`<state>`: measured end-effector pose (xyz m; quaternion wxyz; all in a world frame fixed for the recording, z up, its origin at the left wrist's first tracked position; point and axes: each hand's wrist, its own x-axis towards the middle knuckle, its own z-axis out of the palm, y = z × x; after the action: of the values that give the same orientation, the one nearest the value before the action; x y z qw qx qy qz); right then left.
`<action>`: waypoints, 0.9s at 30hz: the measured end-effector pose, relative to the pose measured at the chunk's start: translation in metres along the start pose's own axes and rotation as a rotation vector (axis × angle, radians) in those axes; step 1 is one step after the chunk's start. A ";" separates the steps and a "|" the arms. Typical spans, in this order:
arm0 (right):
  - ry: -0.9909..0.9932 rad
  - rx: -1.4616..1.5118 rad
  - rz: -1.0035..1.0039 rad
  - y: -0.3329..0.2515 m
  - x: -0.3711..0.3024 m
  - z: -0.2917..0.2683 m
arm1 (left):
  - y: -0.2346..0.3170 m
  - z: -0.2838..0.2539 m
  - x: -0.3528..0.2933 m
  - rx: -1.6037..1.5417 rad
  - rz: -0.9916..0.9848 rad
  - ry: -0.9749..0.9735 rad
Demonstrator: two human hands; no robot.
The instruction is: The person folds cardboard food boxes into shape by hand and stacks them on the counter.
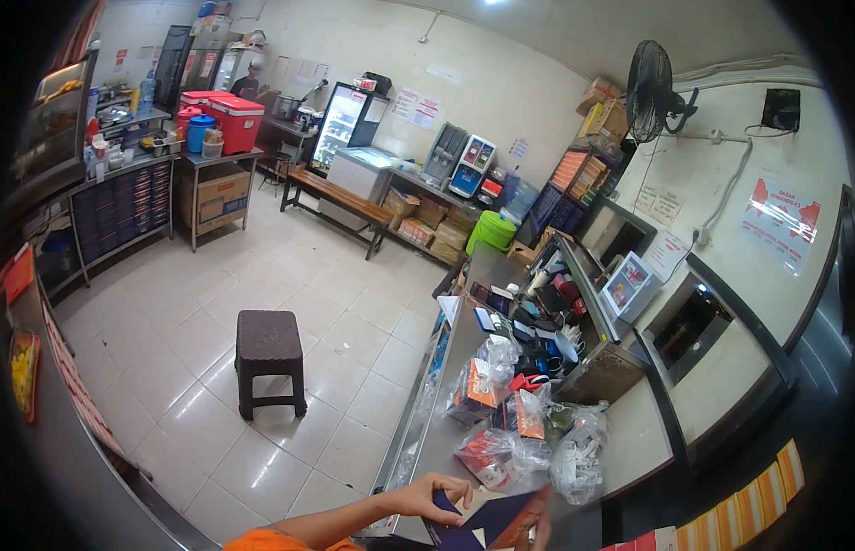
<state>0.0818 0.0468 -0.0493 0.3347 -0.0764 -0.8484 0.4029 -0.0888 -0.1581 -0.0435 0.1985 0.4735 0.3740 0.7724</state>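
Note:
At the lower edge, my left hand [435,499] grips the left side of a dark purple and orange cardboard box [503,516], thumb and fingers closed on its panel. The box's pale inside shows between the flaps. My right hand [535,531] is at the box's right side, partly hidden behind the orange panel, with its fingers bent against it. Just beyond, clear plastic bags with orange and purple boxes [478,390] stand on the metal counter [427,445]. Nearest the box is a bagged red and white box [490,459], beside a clear bag of small white items [577,464].
A dark plastic stool [270,344] stands on the tiled floor to the left. Yellow-and-white cartons [749,507] line the lower right. Farther along the counter lie cables and small devices [538,344]. A wooden bench [340,202] and another person [248,84] are at the back.

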 end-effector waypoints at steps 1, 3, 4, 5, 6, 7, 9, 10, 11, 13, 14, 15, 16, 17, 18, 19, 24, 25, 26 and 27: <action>-0.093 0.086 0.075 0.007 -0.003 -0.003 | 0.002 0.002 0.001 -0.005 -0.015 -0.003; -0.248 0.225 0.241 0.018 -0.010 -0.009 | 0.006 0.007 0.005 -0.026 0.009 -0.128; -0.291 0.277 0.301 0.023 -0.013 -0.012 | 0.007 0.010 0.005 -0.006 0.022 -0.141; -0.342 0.341 0.380 0.026 -0.015 -0.014 | 0.008 0.012 0.006 -0.002 0.009 -0.152; -0.378 0.395 0.442 0.029 -0.017 -0.016 | 0.010 0.013 0.007 0.001 0.022 -0.183; -0.409 0.444 0.496 0.031 -0.018 -0.018 | 0.011 0.014 0.007 0.007 0.048 -0.207; -0.466 0.532 0.585 0.034 -0.020 -0.021 | 0.014 0.014 0.007 -0.003 0.037 -0.235; -0.478 0.567 0.620 0.035 -0.021 -0.022 | 0.015 0.013 0.008 -0.011 0.042 -0.252; -0.477 0.594 0.660 0.035 -0.021 -0.022 | 0.015 0.013 0.008 -0.010 0.040 -0.253; -0.428 0.619 0.711 0.035 -0.021 -0.022 | 0.014 0.013 0.011 -0.190 0.067 -0.205; -0.394 0.627 0.744 0.034 -0.021 -0.021 | 0.013 0.014 0.013 -0.175 0.061 -0.205; -0.359 0.635 0.775 0.034 -0.021 -0.020 | 0.011 0.014 0.016 -0.141 0.103 -0.179; -0.317 0.621 0.768 0.033 -0.021 -0.019 | 0.009 0.014 0.018 -0.131 0.149 -0.132; -0.261 0.595 0.747 0.033 -0.021 -0.017 | 0.007 0.015 0.020 -0.107 0.143 -0.154; -0.202 0.564 0.723 0.032 -0.021 -0.015 | 0.005 0.015 0.022 -0.062 0.089 -0.005; -0.149 0.540 0.702 0.031 -0.020 -0.013 | 0.002 0.014 0.024 -0.008 0.037 0.139; 0.098 0.389 0.602 0.032 -0.019 -0.013 | -0.002 0.003 0.020 0.072 -0.100 0.467; 0.121 0.384 0.603 0.033 -0.019 -0.014 | -0.004 0.003 0.019 0.057 -0.118 0.453; 0.140 0.363 0.599 0.034 -0.019 -0.015 | -0.006 0.004 0.017 0.107 -0.139 0.453; 0.153 0.357 0.598 0.036 -0.020 -0.016 | -0.008 0.005 0.016 0.182 -0.158 0.456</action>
<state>0.1017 0.0725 -0.0785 0.2725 -0.2916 -0.6774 0.6179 -0.0923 -0.1406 -0.0393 0.1255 0.2721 0.5129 0.8045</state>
